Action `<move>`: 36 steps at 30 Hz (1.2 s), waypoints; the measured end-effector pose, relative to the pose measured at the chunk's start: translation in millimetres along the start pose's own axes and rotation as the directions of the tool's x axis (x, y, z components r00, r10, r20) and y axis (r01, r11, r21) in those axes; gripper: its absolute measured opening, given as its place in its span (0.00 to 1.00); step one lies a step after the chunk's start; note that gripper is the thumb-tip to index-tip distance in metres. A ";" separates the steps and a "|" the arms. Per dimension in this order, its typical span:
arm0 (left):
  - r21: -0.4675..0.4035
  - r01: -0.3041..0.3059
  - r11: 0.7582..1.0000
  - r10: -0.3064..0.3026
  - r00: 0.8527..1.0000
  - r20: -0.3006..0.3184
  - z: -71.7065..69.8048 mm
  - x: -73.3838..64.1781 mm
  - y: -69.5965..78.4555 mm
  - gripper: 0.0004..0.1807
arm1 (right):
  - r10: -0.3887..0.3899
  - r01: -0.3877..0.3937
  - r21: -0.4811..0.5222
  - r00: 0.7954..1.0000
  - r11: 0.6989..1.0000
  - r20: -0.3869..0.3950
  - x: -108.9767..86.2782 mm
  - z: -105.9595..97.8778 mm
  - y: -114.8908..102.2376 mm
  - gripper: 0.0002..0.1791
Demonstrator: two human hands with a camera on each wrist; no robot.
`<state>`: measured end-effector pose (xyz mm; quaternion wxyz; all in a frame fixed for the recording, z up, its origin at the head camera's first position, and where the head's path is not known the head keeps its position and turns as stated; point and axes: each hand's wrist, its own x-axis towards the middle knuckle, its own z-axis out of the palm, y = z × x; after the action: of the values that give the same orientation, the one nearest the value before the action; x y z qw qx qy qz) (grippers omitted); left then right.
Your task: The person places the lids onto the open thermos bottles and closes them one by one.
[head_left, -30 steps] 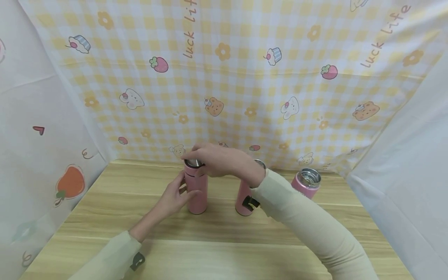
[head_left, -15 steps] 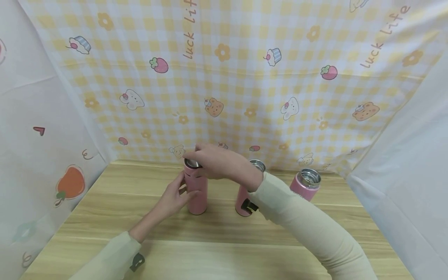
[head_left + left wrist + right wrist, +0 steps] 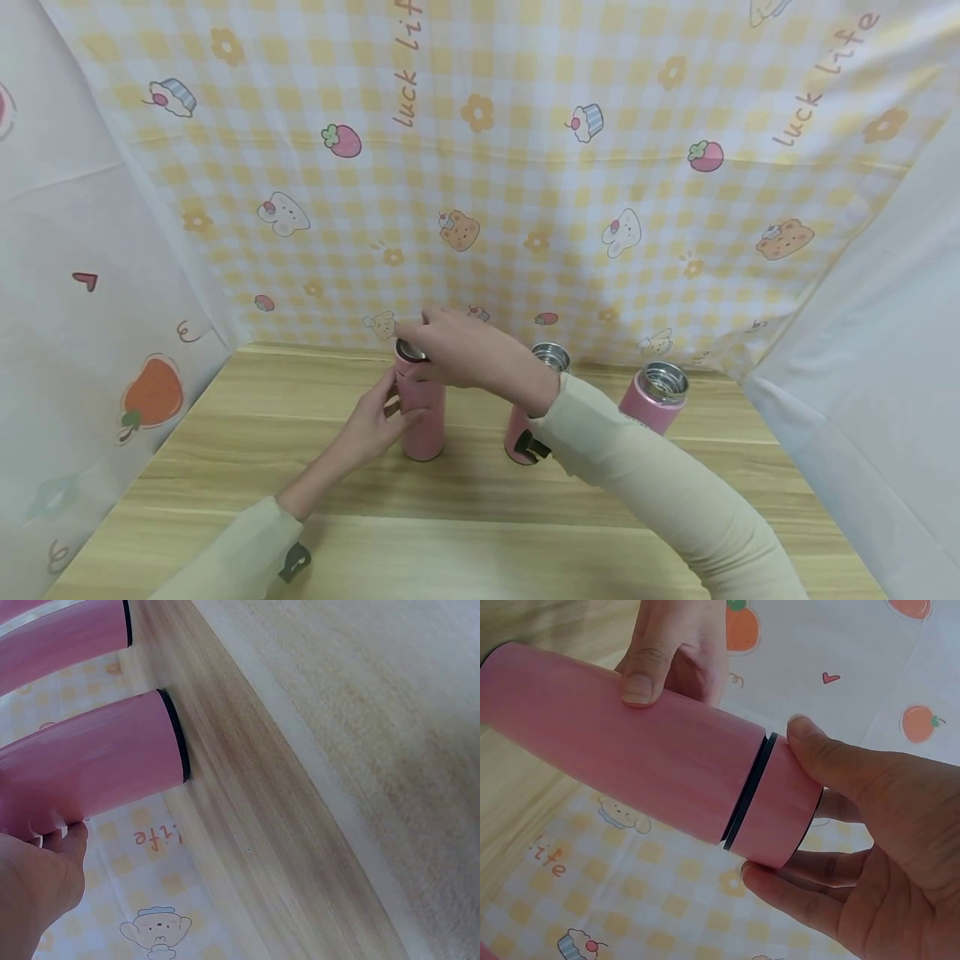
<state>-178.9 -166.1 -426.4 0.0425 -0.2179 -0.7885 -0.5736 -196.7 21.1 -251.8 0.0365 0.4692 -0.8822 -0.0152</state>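
A pink thermos bottle [image 3: 423, 425] stands upright on the table, left of centre in the head view. My left hand [image 3: 381, 417] holds its body from the left side, the thumb across the front. Over its top, my right hand [image 3: 472, 352] grips the pink lid [image 3: 776, 802], with thumb and fingers around it in the right wrist view. A dark ring and a narrow seam show between lid and body. In the left wrist view, the fingertips of my left hand [image 3: 45, 877] touch the bottle's side.
Two more pink bottles stand lidless to the right: a middle one [image 3: 517, 429], partly behind my right arm, and a wider one [image 3: 651, 408]. The wooden table [image 3: 480, 550] meets a yellow checked cloth [image 3: 525, 167] at the back. White cloth [image 3: 892, 350] hangs at the sides.
My right hand has turned a little on the lid, its wrist shifting slightly left and down. More of the middle bottle's mouth shows. My left hand and the bottle stay in place.
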 end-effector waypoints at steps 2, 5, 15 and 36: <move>-0.002 0.000 1.000 0.000 1.000 0.001 0.2 -0.1 -0.4 0.38 | 0.004 -0.004 -0.003 1.000 1.000 -0.003 0.3 -0.2 -0.6 0.17; -0.004 0.002 1.000 -0.002 1.000 0.004 0.1 0.1 -0.7 0.39 | 0.007 -0.007 0.001 1.000 1.000 0.003 1.6 -0.1 0.2 0.19; 0.005 -0.019 1.000 0.019 1.000 0.000 -0.4 0.4 0.5 0.40 | -0.101 0.094 0.190 0.995 0.977 0.026 7.1 1.5 19.1 0.26; 0.006 -0.014 1.000 0.014 1.000 -0.005 0.4 0.1 2.6 0.39 | -0.169 0.131 0.331 0.981 0.935 0.090 4.7 -0.5 25.8 0.33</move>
<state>-177.9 -165.1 -424.2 0.0491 -0.2218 -0.7885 -0.5716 -220.6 31.6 -249.5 -0.0939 0.5331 -0.8349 0.0995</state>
